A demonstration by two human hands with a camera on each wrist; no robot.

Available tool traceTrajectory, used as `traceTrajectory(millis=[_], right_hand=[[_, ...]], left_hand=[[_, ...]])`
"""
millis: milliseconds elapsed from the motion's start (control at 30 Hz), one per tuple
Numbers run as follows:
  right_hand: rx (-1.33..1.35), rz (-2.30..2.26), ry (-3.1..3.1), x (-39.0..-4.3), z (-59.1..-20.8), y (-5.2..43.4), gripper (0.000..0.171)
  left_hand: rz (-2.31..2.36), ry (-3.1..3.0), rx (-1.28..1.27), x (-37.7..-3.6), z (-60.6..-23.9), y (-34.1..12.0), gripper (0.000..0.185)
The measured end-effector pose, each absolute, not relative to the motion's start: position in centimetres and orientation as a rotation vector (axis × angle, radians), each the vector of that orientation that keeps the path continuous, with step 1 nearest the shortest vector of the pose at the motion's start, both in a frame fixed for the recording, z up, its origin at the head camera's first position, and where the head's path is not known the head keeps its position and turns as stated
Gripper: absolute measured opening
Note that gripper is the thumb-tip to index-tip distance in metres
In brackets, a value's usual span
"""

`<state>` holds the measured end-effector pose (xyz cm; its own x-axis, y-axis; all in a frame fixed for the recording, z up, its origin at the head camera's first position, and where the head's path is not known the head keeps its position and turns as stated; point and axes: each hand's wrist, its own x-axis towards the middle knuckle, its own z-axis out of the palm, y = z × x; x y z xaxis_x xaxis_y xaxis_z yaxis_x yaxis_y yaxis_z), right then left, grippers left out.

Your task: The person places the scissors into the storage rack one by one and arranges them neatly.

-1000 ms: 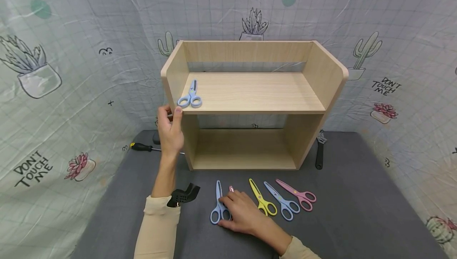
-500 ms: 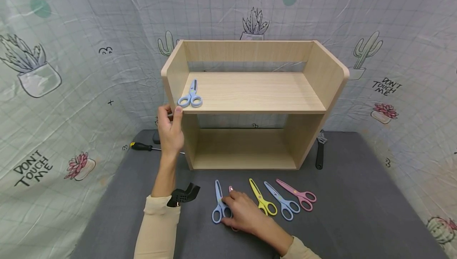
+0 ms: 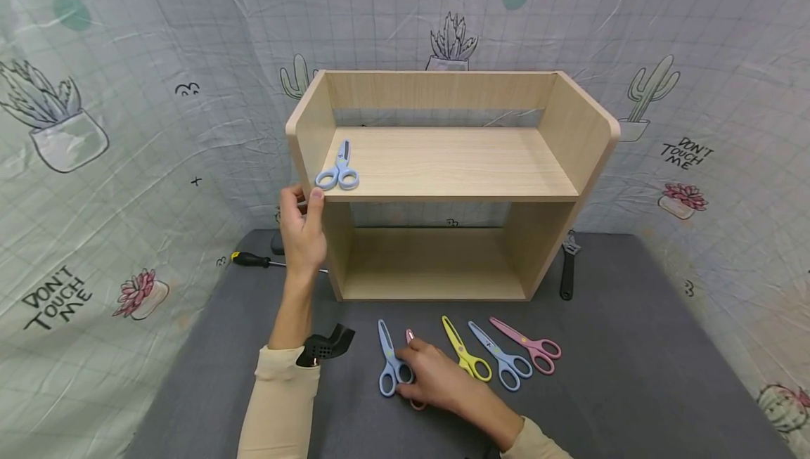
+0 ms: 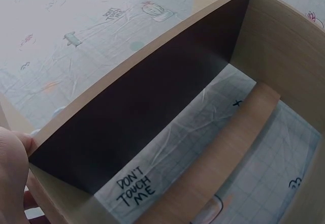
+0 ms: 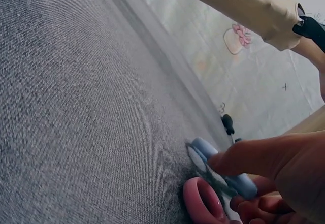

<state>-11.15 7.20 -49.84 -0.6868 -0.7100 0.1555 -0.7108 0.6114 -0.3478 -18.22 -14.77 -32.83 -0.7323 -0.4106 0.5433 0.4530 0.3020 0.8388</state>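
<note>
Head view: left hand [image 3: 302, 230] grips the wooden shelf [image 3: 443, 164] edge, steadying it, while right hand [image 3: 430, 378] pinches blue scissors [image 3: 389, 364] on the surface [image 3: 633, 375].

Scissors [image 3: 338, 167] on shelf [image 3: 443, 164] top left; scissors row [image 3: 468, 359] before shelf.

Pale wood shelf [image 3: 452, 164], grey table mat [image 3: 633, 375], cactus-print backdrop [image 3: 126, 93], blue scissors [image 3: 391, 369], pink scissors [image 3: 530, 348], yellow scissors [image 3: 467, 360]
</note>
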Motion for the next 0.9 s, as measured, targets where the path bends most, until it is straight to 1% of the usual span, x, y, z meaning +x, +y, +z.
traceTrajectory(millis=[133, 233, 533, 767, 900], right_hand=[[1.27, 0.611, -2.798, -11.3, -49.9, 7.3, 0.035], [1.302, 0.591, -2.777, -11.3, -49.9, 7.3, 0.035], [1.354, 0.549, -2.845, -11.0, -49.6, 7.4, 0.044], [1.368, 0.61, -2.741, -11.1, -49.8, 7.4, 0.034], [1.382, 0.656, -2.632, -11.1, -50.0, 7.3, 0.033]], left_hand=[[-1.509, -1.858, -0.031, -19.6, -34.3, -15.6, 0.036], [-1.497, -1.859, -0.028, -20.6, -35.4, -16.2, 0.036], [-1.487, -1.854, -0.038, -20.4, -35.4, -16.3, 0.042], [-1.48, -1.862, -0.035, -20.5, -35.4, -16.3, 0.042], [-1.484, -1.859, -0.036, -20.5, -35.3, -16.3, 0.04]])
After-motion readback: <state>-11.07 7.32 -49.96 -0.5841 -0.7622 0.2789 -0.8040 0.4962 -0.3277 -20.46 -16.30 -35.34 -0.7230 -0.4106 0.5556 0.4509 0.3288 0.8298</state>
